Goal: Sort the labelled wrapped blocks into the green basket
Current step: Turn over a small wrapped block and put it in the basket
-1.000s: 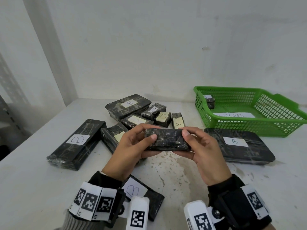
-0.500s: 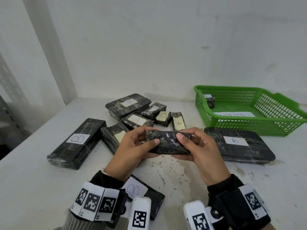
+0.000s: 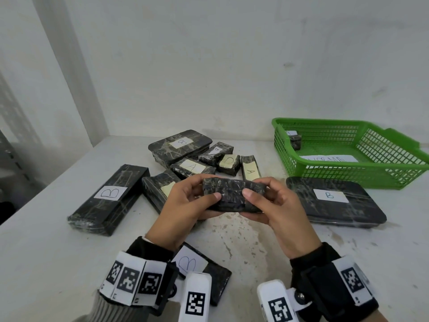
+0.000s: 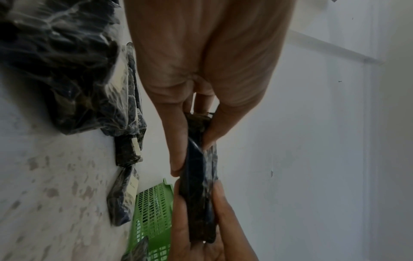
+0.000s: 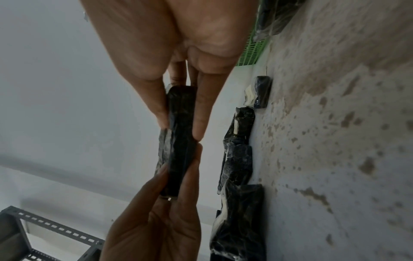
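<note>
now both hands (left hand [image 3: 183, 203], right hand [image 3: 276, 210]) pinch one wrapped block [image 3: 233, 194].

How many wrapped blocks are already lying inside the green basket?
1. One small wrapped block sits in the far left corner of the green basket; the near wall might hide another.

A bare storeroom or workshop: plain white walls [image 3: 209, 66], stained white tabletop [image 3: 232, 240], slotted metal racking [image 5: 55, 227].
</note>
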Demonstrator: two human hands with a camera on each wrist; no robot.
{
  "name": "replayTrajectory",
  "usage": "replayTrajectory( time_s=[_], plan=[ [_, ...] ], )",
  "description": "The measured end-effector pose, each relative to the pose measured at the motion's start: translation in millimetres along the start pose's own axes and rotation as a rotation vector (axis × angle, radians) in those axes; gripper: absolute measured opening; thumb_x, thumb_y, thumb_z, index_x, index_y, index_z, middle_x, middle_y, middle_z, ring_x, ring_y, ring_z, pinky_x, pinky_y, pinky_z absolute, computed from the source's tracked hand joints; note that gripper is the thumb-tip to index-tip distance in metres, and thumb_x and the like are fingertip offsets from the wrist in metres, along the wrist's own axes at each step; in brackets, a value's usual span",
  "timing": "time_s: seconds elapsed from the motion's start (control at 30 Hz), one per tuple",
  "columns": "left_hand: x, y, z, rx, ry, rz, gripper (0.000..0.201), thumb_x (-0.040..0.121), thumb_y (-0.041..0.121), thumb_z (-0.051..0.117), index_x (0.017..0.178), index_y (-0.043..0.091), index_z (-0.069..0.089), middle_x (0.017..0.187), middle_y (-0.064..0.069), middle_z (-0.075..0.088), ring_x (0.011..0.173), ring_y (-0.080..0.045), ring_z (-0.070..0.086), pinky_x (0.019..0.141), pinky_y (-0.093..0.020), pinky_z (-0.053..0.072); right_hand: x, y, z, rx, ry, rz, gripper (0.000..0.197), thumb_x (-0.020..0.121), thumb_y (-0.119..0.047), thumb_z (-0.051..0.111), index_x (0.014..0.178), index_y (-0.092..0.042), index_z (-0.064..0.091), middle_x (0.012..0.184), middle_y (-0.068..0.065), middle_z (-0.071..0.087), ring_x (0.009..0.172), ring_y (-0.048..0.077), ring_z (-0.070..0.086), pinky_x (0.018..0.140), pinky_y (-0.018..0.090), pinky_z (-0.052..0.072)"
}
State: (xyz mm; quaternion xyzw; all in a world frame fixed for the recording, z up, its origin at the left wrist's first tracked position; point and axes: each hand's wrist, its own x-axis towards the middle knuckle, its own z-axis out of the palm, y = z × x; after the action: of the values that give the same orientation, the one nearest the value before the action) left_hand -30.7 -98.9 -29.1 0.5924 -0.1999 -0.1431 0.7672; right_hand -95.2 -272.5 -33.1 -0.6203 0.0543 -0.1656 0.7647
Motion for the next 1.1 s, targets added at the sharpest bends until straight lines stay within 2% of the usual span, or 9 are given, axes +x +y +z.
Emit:
replayTrajectory(
  time_s=[0.1,0.23,0.3,0.43,0.6,0.8,0.9,1.0,1.1],
  plan=[
    [0.4,-0.1,-1.3,-0.025,0.018,0.018,0.024,0.089,-0.007,0.058,0.109,0.005,0.065,0.099,-0.013,0.073,0.092,-0.028,0.073,0.069,-0.029,0.061,-0.4,0.4,1.8,0.025,-0.04,0.023,0.038,0.069,-0.024,0.076,0.102,-0.01,0.064,0.102,0.008,0.073,0.093,0.019,0.072,0.071,0.03,0.06],
    [-2.5,2.3,2.9,-0.056,-0.038,0.026,0.036,0.08,0.012,0.066,0.115,0.005,0.064,0.107,-0.016,0.072,0.1,-0.031,0.071,0.081,-0.038,0.061,2.2,2.0,-1.7,0.031,0.021,-0.017,0.019,0.083,-0.002,0.069,0.1,-0.011,0.065,0.098,0.01,0.073,0.09,0.02,0.073,0.065,0.028,0.059],
    [-2.2,0.5,5.4,-0.041,-0.022,0.051,0.036,0.079,0.013,0.065,0.114,0.005,0.065,0.108,-0.017,0.072,0.101,-0.031,0.07,0.08,-0.037,0.061,3.5,4.0,-3.3,0.026,0.017,-0.015,0.02,0.085,-0.001,0.067,0.101,-0.013,0.065,0.098,0.009,0.073,0.089,0.018,0.073,0.066,0.028,0.059],
    [-1.8,-3.0,5.1,-0.028,0.024,0.116,0.032,0.083,0.01,0.063,0.115,0.008,0.065,0.106,-0.013,0.073,0.1,-0.027,0.071,0.072,-0.028,0.059,4.2,4.8,-1.4,0.082,-0.001,0.002,0.034,0.082,-0.017,0.069,0.114,-0.013,0.061,0.107,0.009,0.072,0.098,0.018,0.071,0.074,0.031,0.059],
    [-2.3,2.0,5.3,-0.089,-0.028,0.125,0.037,0.085,0.015,0.068,0.122,0.012,0.063,0.105,-0.008,0.073,0.104,-0.026,0.069,0.086,-0.036,0.059,4.8,1.0,-3.2,0.143,0.065,-0.073,0.042,0.079,-0.017,0.068,0.116,-0.002,0.058,0.104,0.019,0.072,0.098,0.024,0.071,0.074,0.029,0.059],
    [-2.6,1.1,4.7,-0.047,0.001,0.177,0.033,0.085,0.019,0.06,0.117,0.014,0.066,0.109,-0.017,0.069,0.107,-0.029,0.067,0.081,-0.033,0.06,3.1,0.4,-2.5,0.131,0.04,-0.092,0.039,0.079,-0.015,0.068,0.114,0.0,0.058,0.104,0.019,0.072,0.098,0.025,0.071,0.075,0.031,0.059],
    [-0.7,1.6,0.6,-0.041,0.008,0.166,0.028,0.088,0.019,0.066,0.116,0.017,0.068,0.105,-0.024,0.061,0.11,-0.033,0.064,0.085,-0.038,0.059,2.4,-1.9,-2.1,0.131,-0.007,-0.042,0.049,0.077,-0.028,0.07,0.12,-0.006,0.058,0.109,0.015,0.071,0.103,0.023,0.07,0.078,0.034,0.059],
    [1.1,0.5,-4.9,-0.029,-0.001,0.155,0.033,0.086,0.017,0.07,0.118,0.022,0.069,0.101,-0.017,0.062,0.109,-0.035,0.064,0.086,-0.036,0.058,0.2,-3.3,0.1,0.099,-0.04,0.001,0.062,0.073,-0.046,0.069,0.124,-0.012,0.058,0.116,0.009,0.07,0.108,0.023,0.068,0.076,0.033,0.059],
    [0.7,0.7,-6.0,-0.027,-0.046,0.15,0.045,0.082,0.011,0.065,0.127,0.018,0.061,0.106,-0.008,0.072,0.107,-0.028,0.067,0.089,-0.036,0.057,-0.3,-1.3,1.3,0.095,0.001,-0.027,0.046,0.08,-0.037,0.066,0.117,-0.01,0.064,0.109,0.011,0.072,0.103,0.025,0.07,0.074,0.031,0.059]
  ],
)
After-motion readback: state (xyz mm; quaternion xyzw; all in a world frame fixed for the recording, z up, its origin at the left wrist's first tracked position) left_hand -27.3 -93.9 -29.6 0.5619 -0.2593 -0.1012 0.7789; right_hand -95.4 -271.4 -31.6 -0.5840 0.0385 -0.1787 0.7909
